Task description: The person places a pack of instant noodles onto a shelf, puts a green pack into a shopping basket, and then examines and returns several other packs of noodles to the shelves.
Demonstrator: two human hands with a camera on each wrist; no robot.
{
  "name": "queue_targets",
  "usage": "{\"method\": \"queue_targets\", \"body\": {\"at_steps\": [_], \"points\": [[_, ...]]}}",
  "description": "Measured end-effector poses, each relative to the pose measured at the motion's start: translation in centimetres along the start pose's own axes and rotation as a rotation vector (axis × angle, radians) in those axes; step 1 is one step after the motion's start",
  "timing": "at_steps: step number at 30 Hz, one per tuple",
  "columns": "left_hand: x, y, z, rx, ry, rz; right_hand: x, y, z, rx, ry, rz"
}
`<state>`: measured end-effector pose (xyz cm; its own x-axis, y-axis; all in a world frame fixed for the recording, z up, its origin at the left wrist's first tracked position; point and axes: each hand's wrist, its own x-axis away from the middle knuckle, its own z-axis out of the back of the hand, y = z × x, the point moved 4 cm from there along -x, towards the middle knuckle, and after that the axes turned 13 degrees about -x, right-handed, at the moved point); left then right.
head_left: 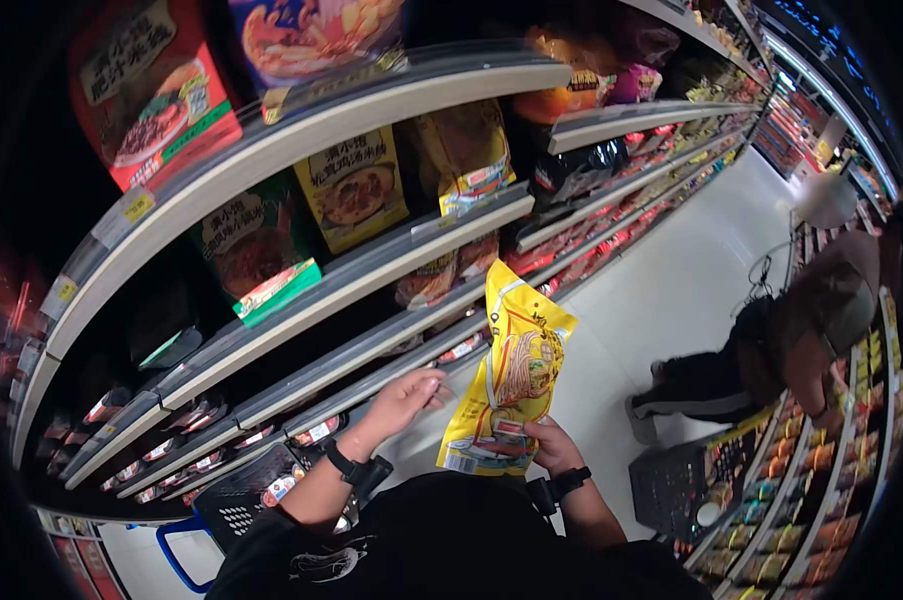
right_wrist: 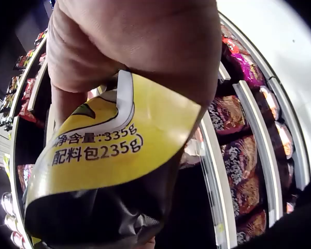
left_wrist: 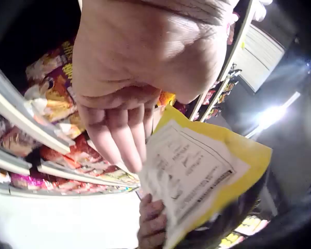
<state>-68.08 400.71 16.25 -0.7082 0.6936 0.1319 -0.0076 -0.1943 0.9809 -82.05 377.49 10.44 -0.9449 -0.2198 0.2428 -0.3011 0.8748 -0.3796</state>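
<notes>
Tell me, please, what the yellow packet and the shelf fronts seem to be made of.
The yellow noodle packet, gripped by the right hand: likely thin plastic film, glossy; it creases and catches light. The shelf fronts: probably painted metal or plastic, smooth pale grey with a soft sheen; which one I cannot tell.

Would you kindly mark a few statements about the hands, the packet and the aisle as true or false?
1. The right hand holds the yellow packet by its lower end. True.
2. The left hand grips the packet as well. False: its fingers are straight and hold nothing.
3. The packet is red. False: it is yellow.
4. A basket with a blue handle shows below the left arm. True.
5. Nobody else is in the aisle. False: another person crouches at the opposite shelves.
</notes>
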Motion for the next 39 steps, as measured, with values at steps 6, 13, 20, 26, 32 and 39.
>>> {"method": "queue_targets", "body": {"at_steps": [6, 13, 20, 26, 32, 39], "points": [[-10.7, 5.7, 2.7, -0.643, 0.532, -0.185, -3.2, -10.4, 4.4, 0.049, -0.007, 0.046], [-21.5, 14.3, 0.4, -1.185, 0.751, -0.454, -3.5, -19.4, 6.4, 0.067, 0.009, 0.067], [-28.8, 16.8, -0.6, -1.524, 0.754, -0.416, -4.5, -23.6, 6.9, 0.119, 0.005, 0.099], [-30.5, 15.9, -0.3, -1.579, 0.873, -0.214, -5.0, -25.1, 7.2, 0.15, 0.055, 0.141], [-31.3, 15.2, 1.4, -1.509, 0.884, -0.108, -5.9, -26.7, 6.0, 0.186, 0.046, 0.189], [-32.3, 16.0, 3.7, -1.359, 0.674, 0.13, -7.8, -27.0, 3.1, 0.254, 0.067, 0.28]]}}
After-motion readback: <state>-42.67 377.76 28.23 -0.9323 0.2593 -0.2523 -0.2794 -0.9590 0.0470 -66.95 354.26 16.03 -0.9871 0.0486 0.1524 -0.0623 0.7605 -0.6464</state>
